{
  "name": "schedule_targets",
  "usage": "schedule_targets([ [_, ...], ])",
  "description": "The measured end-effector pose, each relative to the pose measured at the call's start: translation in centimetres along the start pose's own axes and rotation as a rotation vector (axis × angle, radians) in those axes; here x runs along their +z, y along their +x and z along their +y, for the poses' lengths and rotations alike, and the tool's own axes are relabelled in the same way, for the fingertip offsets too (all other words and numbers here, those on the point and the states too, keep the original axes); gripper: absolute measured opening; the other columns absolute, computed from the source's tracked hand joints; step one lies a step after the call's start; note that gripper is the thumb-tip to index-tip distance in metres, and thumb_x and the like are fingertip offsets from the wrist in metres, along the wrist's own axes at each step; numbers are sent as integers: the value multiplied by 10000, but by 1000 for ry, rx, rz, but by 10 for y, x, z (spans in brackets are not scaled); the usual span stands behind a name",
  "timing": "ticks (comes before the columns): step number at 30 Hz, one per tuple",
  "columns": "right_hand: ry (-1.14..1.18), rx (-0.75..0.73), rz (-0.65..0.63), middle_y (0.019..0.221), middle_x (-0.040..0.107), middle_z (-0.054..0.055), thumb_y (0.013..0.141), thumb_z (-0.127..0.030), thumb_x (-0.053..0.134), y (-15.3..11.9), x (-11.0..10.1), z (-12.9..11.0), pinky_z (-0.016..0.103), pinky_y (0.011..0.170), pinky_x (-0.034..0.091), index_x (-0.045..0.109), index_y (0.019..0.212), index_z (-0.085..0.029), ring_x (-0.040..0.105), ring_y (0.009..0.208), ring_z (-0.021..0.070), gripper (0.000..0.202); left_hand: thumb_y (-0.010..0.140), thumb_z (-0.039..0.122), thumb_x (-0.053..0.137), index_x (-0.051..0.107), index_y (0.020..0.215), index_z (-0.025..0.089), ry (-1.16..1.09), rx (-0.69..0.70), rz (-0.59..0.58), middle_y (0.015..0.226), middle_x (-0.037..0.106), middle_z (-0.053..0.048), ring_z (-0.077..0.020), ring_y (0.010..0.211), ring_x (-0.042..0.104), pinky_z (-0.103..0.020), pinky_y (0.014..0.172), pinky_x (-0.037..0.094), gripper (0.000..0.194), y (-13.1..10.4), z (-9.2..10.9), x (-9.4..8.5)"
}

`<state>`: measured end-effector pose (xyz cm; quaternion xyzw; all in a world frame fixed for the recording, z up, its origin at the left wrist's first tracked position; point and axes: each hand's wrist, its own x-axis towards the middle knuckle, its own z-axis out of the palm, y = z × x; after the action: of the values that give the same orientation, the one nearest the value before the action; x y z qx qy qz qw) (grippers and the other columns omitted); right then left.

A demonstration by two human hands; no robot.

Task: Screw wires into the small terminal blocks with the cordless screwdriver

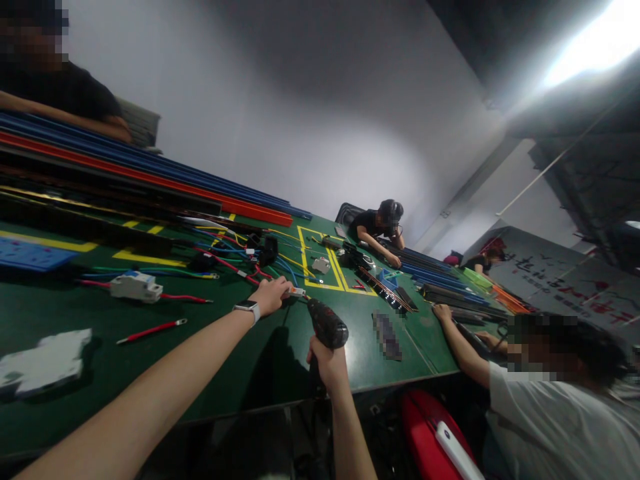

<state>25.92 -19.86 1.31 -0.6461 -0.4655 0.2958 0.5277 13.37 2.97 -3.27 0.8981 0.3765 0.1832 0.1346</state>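
Observation:
My right hand (330,365) is wrapped round the grip of a black cordless drill (327,322), whose bit points away toward my left hand. My left hand (273,295), with a watch on the wrist, is closed on a small white block with an orange mark (297,291). The drill's tip is at this block; whether it touches cannot be made out. Red, blue and green wires (235,267) run near my left fingers. A white circuit breaker (136,287) with red leads lies to the left, and a short red cable with a lug (153,331) lies nearer me.
Long blue and orange channels (240,207) lie along the far side of the green table (210,360). A white breaker casing (45,360) is at the near left, a blue power strip (33,253) behind it. Right of the drill lies a dark phone-shaped object (387,335). Several people sit around.

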Motion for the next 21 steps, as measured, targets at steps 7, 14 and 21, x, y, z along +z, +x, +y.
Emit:
schedule_targets([
  [7, -19, -15, -3, 491, 582, 3, 768, -277, 570, -1, 0, -1, 264, 551, 425, 602, 611, -180, 537, 499, 158, 187, 881, 208, 462, 572, 1149, 302, -1, 22, 21, 1168, 549, -77, -241, 1038, 569, -403, 860, 341, 304, 1, -3, 3],
  [14, -14, 11, 8, 507, 590, 4, 767, -275, 571, -1, 0, 2, 261, 540, 416, 634, 675, -172, 534, 502, 160, 152, 891, 221, 457, 566, 1159, 311, 2, 38, 46, 1160, 547, -74, -240, 1009, 576, -400, 844, 342, 303, 1, -5, 6],
  [21, -23, 9, -2, 506, 581, 2, 780, -262, 563, 0, 0, 2, 259, 544, 414, 620, 647, -176, 527, 506, 156, 169, 904, 230, 448, 570, 1148, 302, 7, 48, 50, 1169, 549, -71, -236, 1010, 578, -395, 831, 343, 282, 2, -7, 7],
])
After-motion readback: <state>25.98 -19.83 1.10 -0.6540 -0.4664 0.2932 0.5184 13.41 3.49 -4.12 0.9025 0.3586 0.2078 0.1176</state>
